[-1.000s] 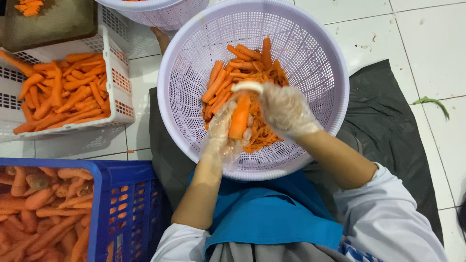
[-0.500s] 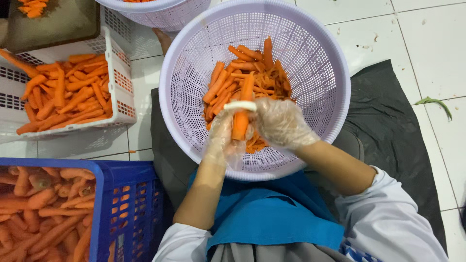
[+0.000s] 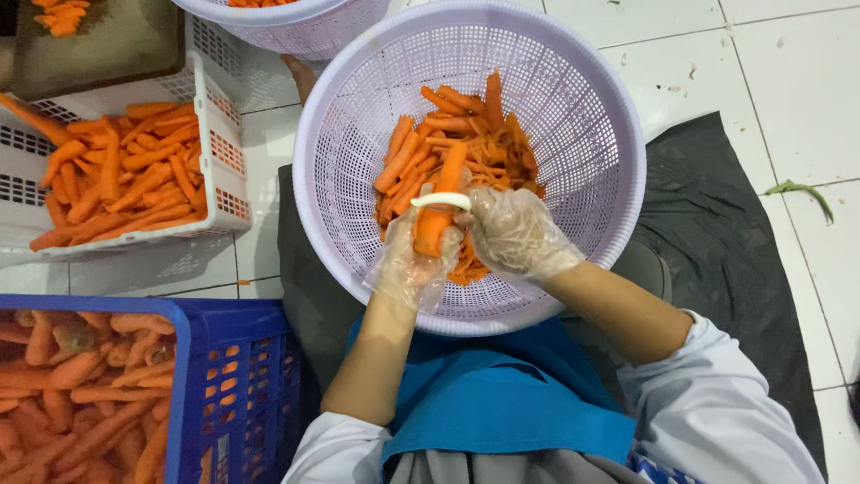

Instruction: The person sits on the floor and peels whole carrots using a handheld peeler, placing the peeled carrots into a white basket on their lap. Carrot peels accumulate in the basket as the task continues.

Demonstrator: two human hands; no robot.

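Currently the left hand fingers grip a carrot; the right hand fingers hold a white peeler across it. Peeled strips fill part of the round basket, while the blue crate holds many unpeeled carrots, so much work likely remains.

I see a food-preparation workplace: crates of carrots and baskets stand on the white tiled floor.

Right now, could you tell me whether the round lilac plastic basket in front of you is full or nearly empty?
Nearly empty: the round lilac plastic basket holds only a small heap of orange carrot pieces, with most of its perforated wall bare.
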